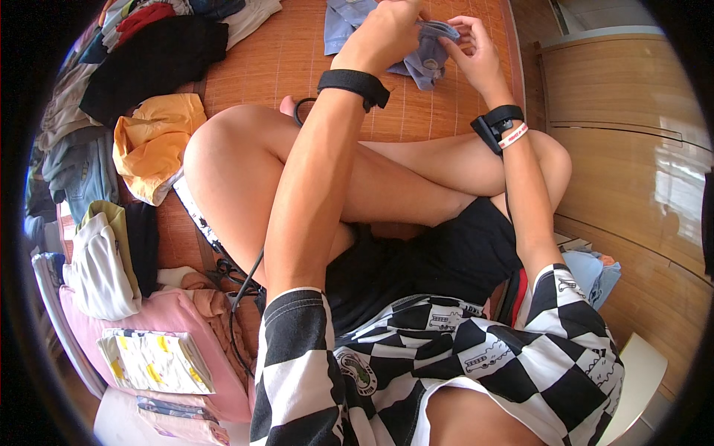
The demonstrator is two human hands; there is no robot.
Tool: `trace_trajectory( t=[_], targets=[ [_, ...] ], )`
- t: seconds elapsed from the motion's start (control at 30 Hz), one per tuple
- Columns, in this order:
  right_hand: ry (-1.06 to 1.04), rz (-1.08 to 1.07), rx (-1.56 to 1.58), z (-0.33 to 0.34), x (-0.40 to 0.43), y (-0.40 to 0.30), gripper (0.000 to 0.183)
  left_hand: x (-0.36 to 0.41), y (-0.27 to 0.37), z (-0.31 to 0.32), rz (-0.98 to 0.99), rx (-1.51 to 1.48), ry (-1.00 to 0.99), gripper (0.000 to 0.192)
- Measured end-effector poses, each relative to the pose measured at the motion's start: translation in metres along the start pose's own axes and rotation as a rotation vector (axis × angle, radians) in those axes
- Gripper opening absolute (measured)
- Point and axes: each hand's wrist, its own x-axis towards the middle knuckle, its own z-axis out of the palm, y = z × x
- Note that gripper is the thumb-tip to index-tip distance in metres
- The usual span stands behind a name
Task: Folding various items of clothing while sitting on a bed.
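Note:
A blue garment (427, 58) with a round button hangs bunched between my two hands over the slatted mat. My left hand (385, 30) is closed on its left side near the waistband-like edge; the fingertips are partly hidden. At the garment's upper right edge, my right hand (471, 47) pinches the cloth between thumb and fingers, other fingers spread. Another light blue piece of cloth (343, 25) lies on the mat behind my left wrist; whether it joins the held garment cannot be told. Both wrists wear black straps.
The reddish slatted mat (251, 78) bears piled clothes at left: a black garment (162, 61), an orange garment (159, 139) and jeans (83, 167). Folded printed cloth (156, 359) rests on a pink cushion (223, 384). A wooden cabinet (619, 83) stands at right. A black cable (240, 312) runs beside my crossed legs.

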Motion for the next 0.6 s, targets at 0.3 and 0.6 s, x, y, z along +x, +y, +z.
trace_trajectory(
  t=[0.3, 0.6],
  targets=[
    [-0.094, -0.134, -0.250, 0.000, -0.001, -0.020, 0.029, 0.002, 0.023, -0.007, 0.016, -0.072, -0.116, 0.015],
    [-0.180, 0.145, -0.125, -0.007, -0.002, -0.047, 0.029, 0.002, 0.018, -0.013, -0.333, -0.397, -0.158, 0.030]
  ],
)
